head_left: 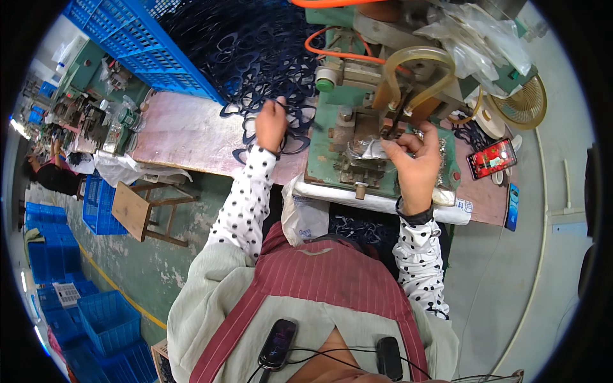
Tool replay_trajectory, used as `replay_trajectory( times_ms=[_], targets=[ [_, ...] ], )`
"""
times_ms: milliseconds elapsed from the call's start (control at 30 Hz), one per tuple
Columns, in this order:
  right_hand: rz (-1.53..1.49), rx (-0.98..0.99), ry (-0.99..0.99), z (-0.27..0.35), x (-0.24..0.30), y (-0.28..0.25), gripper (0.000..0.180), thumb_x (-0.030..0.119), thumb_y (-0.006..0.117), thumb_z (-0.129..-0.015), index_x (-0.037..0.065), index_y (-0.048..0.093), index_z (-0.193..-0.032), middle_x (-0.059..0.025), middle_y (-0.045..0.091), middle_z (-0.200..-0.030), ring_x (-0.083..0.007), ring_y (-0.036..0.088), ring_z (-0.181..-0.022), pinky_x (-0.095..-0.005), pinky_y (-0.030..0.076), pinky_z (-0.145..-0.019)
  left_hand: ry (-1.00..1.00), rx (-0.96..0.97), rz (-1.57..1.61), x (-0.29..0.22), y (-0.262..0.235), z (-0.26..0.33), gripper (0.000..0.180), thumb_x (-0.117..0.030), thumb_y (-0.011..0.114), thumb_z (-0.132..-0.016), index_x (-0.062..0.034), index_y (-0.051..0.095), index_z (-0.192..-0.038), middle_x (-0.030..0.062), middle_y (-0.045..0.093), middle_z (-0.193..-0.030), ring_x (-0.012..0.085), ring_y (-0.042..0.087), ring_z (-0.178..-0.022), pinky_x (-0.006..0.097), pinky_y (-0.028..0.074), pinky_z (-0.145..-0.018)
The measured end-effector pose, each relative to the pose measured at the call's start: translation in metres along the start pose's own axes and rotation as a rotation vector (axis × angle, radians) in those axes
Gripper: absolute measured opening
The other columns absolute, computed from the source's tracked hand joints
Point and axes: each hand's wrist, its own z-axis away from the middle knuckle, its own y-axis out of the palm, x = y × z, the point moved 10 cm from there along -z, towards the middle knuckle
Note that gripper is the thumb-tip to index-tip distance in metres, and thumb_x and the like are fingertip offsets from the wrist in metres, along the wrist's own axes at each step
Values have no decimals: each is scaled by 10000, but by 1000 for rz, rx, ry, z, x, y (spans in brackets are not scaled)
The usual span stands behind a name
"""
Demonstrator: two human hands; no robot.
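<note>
We're at a worn pink-brown bench (185,134). Left hand (271,122) is pinched closed on a dark blue spectacle frame (288,127) at the near edge of the frame pile (255,51), which spills out of a blue plastic crate (140,38) across the bench top. Frames are thin, flat, looped cut-outs, tangled together.

Right hand (415,167) is up at the green press machine (377,147), fingers curled, thumb and forefinger closed near the tooling; can't tell what small part we're holding there, if any. Crinkled clear film (367,150) wraps the fixture just left of that hand.

In the way: two translucent yellowish hoses (415,70) arc down right over the work point, an orange cable (332,48) loops behind, and a clear plastic bag (476,38) sits on top of the machine.

Around: a red-screened phone (491,157) lies flat on the bench to the right, a wire fan guard (525,105) beyond it. A low wooden stool (143,210) stands on the green concrete floor at left, with more blue crates (96,313) stacked further off. Another person (54,172) works at far left.
</note>
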Motion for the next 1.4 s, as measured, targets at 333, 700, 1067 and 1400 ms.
replay_trajectory(
  times_ms=[333, 700, 1067, 1400],
  targets=[
    [-68, -44, -27, 1, -6, -2, 556, -31, 715, -741, -49, 407, -1204, -38, 621, -817, -54, 471, -684, -198, 405, -630, 688, 82, 1037, -228, -144, 79, 307, 32, 499, -930, -37, 333, -1179, 100, 552, -854, 124, 558, -658, 227, 463, -583],
    [36, -25, -67, -1, 0, -10, 476, 11, 699, -790, -52, 457, -1195, -48, 641, -830, -75, 534, -717, -210, 438, -681, 771, 157, 851, -230, -116, 144, 191, -77, 557, -930, 23, 583, -1091, 116, 632, -924, 169, 613, -745, 300, 508, -718],
    [656, -424, -216, -2, -39, -147, 307, 73, 687, -831, 32, 593, -1120, -86, 690, -867, -172, 619, -717, -306, 489, -689, 1387, 261, 461, -250, -65, 213, 383, -156, 737, -788, 20, 638, -1114, 186, 654, -1135, 266, 664, -1014, 435, 535, -930],
    [1372, -152, -322, 1, -75, -127, 265, 206, 756, -729, 107, 684, -965, -72, 640, -1135, -317, 523, -1090, -450, 401, -911, 1370, 272, 462, -253, -66, 212, 388, -148, 740, -784, 19, 638, -1120, 179, 664, -1117, 267, 665, -1020, 437, 531, -937]
  ],
)
